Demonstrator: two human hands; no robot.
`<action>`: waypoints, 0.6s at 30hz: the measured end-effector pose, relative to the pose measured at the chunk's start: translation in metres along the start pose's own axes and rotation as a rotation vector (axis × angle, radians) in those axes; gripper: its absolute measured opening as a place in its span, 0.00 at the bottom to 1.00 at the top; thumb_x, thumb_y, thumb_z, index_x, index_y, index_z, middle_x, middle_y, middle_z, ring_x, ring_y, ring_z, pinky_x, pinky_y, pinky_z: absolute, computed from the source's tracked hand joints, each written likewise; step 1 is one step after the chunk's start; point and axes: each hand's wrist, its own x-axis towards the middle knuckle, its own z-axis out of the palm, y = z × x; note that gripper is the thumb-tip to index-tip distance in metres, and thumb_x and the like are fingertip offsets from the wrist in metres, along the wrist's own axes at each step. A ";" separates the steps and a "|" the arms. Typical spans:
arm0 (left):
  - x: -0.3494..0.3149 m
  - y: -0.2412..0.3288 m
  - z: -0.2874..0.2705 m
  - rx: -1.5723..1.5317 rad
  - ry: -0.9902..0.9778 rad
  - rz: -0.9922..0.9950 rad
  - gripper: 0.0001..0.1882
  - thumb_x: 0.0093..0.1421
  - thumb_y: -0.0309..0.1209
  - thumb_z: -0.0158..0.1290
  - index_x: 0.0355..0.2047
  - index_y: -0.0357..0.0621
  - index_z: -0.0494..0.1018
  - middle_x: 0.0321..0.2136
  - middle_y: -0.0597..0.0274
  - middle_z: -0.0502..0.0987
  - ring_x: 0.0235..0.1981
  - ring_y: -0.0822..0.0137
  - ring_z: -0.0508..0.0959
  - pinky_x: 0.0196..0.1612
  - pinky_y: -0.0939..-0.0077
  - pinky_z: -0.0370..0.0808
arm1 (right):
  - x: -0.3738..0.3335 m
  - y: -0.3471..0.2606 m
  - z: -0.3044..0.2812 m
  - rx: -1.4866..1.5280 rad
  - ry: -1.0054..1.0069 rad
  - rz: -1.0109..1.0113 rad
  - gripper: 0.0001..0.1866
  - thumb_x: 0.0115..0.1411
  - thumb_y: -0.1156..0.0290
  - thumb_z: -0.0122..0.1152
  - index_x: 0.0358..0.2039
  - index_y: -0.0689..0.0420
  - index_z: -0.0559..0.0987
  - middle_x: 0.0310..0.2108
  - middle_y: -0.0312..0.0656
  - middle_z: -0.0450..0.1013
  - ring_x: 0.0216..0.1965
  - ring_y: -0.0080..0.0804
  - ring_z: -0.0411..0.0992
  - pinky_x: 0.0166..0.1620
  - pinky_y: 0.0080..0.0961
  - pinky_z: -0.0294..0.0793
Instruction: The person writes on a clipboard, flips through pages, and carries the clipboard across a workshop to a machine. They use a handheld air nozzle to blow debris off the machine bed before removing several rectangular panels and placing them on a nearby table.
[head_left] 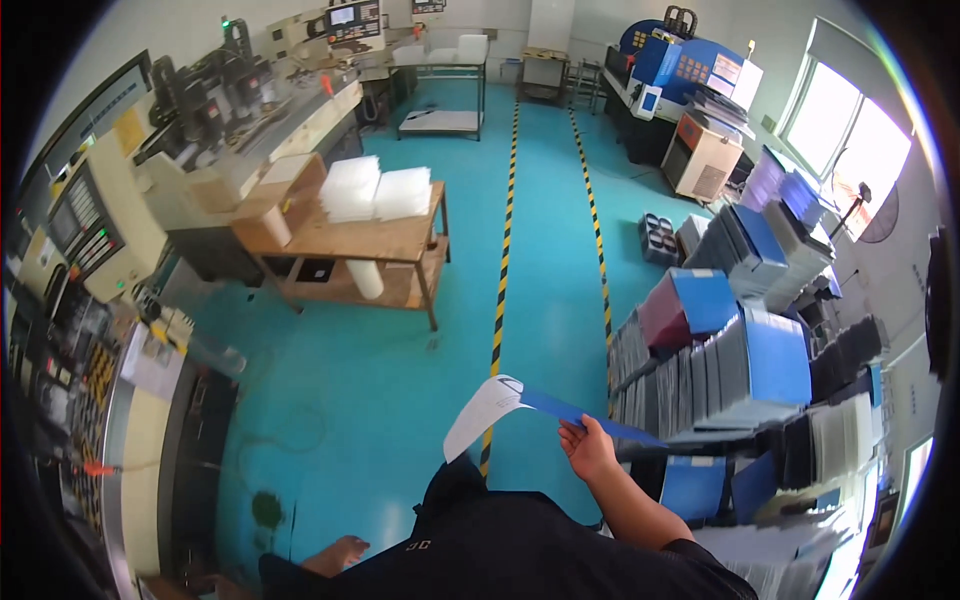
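Hands point(592, 455): 2 | held blue board point(552, 404): 1 | drooping sheet point(480, 416): 1 | striped lines point(504, 250): 2

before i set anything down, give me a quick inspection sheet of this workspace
Surface: glossy teal floor with yellow-and-black striped tape lines; brown wooden table bearing white stacks.
Job's things: flat blue sheet with a curved white paper at its far end.
Clutter: tall piles of blue-and-grey flat panels crowding the right side; dark green patch on the floor.
Hands: right hand grips the blue sheet; left hand is low, grip unclear.
Cables: dark looped hoses or cables atop the blue machine.
Surroundings: beige control panel at left, bright window at right.
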 end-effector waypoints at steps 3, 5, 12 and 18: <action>0.048 0.125 -0.072 -0.105 0.037 0.309 0.24 0.67 0.53 0.53 0.49 0.47 0.79 0.37 0.52 0.82 0.40 0.52 0.81 0.45 0.50 0.77 | 0.118 -0.064 0.054 0.011 -0.001 0.015 0.13 0.70 0.61 0.53 0.45 0.58 0.76 0.41 0.45 0.81 0.40 0.41 0.80 0.40 0.36 0.80; 0.082 0.207 -0.156 -0.172 0.066 0.512 0.23 0.66 0.52 0.53 0.46 0.46 0.80 0.36 0.52 0.81 0.38 0.53 0.81 0.42 0.50 0.77 | 0.201 -0.111 0.092 0.024 0.015 0.024 0.13 0.70 0.61 0.54 0.45 0.58 0.76 0.40 0.46 0.81 0.39 0.41 0.80 0.39 0.36 0.80; 0.089 0.605 -0.507 -0.001 0.352 0.864 0.19 0.66 0.44 0.56 0.43 0.40 0.82 0.35 0.48 0.83 0.39 0.56 0.81 0.44 0.55 0.77 | 0.394 -0.262 0.206 0.007 0.162 0.007 0.13 0.69 0.61 0.53 0.43 0.57 0.77 0.37 0.45 0.81 0.36 0.40 0.79 0.40 0.36 0.77; 0.079 0.927 -0.783 -0.338 0.401 1.014 0.19 0.69 0.37 0.55 0.55 0.40 0.75 0.47 0.58 0.81 0.48 0.65 0.79 0.53 0.64 0.77 | 0.608 -0.387 0.289 0.021 0.220 0.044 0.13 0.69 0.62 0.53 0.43 0.57 0.77 0.38 0.45 0.81 0.36 0.40 0.78 0.40 0.37 0.76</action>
